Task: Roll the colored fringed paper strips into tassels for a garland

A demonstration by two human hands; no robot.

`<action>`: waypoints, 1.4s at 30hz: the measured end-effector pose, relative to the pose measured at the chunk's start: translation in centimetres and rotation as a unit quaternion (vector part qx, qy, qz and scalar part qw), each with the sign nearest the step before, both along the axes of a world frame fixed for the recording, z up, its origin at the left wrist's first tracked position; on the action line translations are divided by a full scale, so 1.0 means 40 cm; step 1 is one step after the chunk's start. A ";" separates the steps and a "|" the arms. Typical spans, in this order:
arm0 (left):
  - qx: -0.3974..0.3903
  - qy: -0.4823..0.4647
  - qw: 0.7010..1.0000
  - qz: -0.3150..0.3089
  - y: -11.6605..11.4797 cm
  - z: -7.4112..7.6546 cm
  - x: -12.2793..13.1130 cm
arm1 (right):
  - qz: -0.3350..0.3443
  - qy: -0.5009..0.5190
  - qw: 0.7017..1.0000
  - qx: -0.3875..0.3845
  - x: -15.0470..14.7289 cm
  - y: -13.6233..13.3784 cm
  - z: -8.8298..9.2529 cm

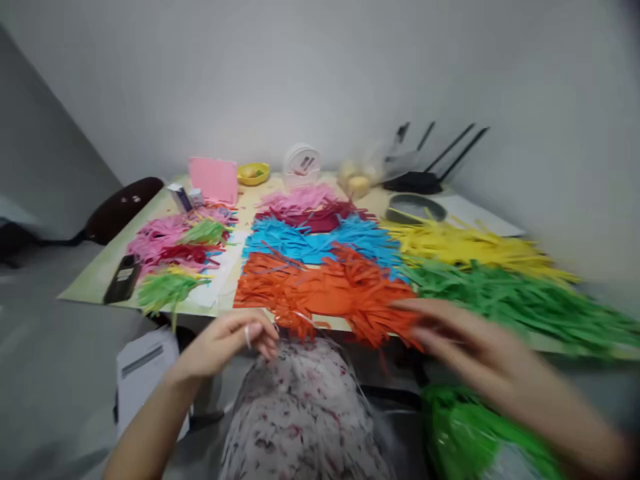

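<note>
A wide piece of orange fringed paper [333,290] lies across the front edge of the table, its strips hanging over. My left hand [233,340] is just off its lower left corner, fingers curled inward, with a narrow white band showing at one finger. Whatever the curled fingers hold, if anything, is hidden. Thin pale strands run over the orange strips and down toward my lap. At the right end of the orange fringe, my right hand [465,340] reaches in with fingers extended and apart, blurred; whether it touches the strips is unclear.
Behind lie blue [315,243], dark red and pink fringes; yellow [470,247] and green fringes [510,300] lie right. Mixed fringes [175,247] and a phone [123,280] are left. A grey bowl [415,209] and clear tub [301,165] stand behind. A green bag [480,433] sits below.
</note>
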State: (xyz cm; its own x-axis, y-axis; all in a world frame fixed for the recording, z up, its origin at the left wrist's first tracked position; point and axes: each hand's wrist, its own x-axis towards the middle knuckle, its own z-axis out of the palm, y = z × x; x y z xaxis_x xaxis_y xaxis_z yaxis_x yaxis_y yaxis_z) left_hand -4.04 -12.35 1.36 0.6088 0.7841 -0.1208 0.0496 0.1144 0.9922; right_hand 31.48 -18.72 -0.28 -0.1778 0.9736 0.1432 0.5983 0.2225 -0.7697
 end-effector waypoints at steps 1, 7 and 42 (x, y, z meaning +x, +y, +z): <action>0.007 -0.011 1.000 -0.027 -0.010 -0.009 0.040 | 0.043 0.029 0.998 -0.033 -0.079 0.017 0.004; -0.071 -0.111 0.989 -0.064 0.006 -0.055 0.098 | 0.160 0.141 0.969 -0.129 -0.232 0.120 -0.015; 0.136 0.162 0.977 0.042 0.203 -0.123 0.151 | -0.260 -0.396 0.851 -0.226 0.367 0.539 -0.214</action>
